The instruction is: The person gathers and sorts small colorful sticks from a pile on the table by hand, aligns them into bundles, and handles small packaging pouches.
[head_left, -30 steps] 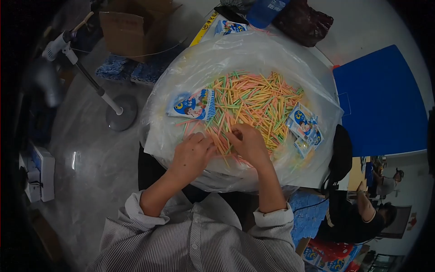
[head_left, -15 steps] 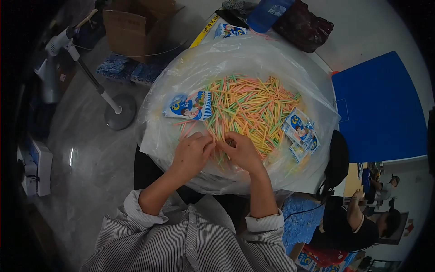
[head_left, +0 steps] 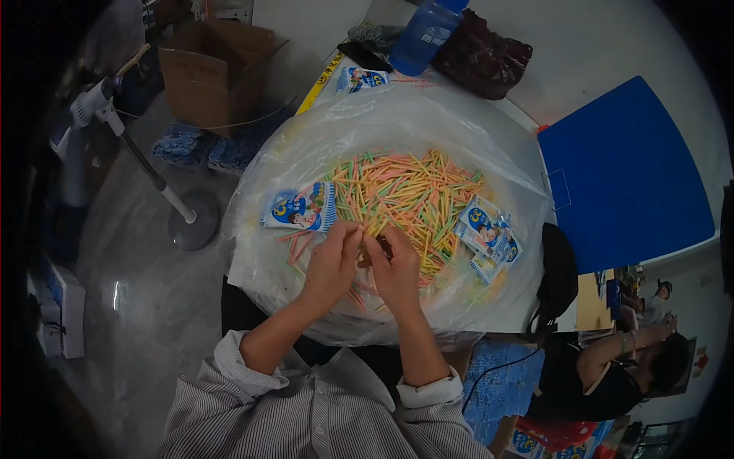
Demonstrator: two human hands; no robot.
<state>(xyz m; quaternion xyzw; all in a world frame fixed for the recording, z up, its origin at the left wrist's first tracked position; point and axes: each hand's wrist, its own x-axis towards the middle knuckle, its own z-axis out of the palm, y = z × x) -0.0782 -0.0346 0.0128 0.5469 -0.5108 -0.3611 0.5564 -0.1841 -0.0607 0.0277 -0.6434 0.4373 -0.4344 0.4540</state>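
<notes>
Thin pastel candy sticks (head_left: 417, 180), yellow, pink and green, lie heaped in a large clear plastic bag (head_left: 466, 126) spread open on the table. At the near side of the heap, my left hand (head_left: 331, 264) is closed, thumb and fingers pinching stick ends. Close beside it, my right hand (head_left: 395, 268) has its fingers curled around a few sticks; how many is hidden. To the left of the heap lies a blue and white printed candy packet (head_left: 300, 208). Several similar packets (head_left: 485, 228) overlap on the right.
A blue plastic jug (head_left: 420, 38), a dark bag (head_left: 485, 57) and another packet (head_left: 361, 79) stand at the back. Right are a blue board (head_left: 631, 176) and a black cap-like item (head_left: 558, 268). A fan stand (head_left: 172, 203) and cardboard box (head_left: 202, 80) are left. A co-worker (head_left: 596, 375) sits at right.
My hands have drawn closer together, with fingertips nearly meeting around the sticks. The view has shifted, so the surroundings appear slightly left and lower. The co-worker's arms have moved toward their head.
</notes>
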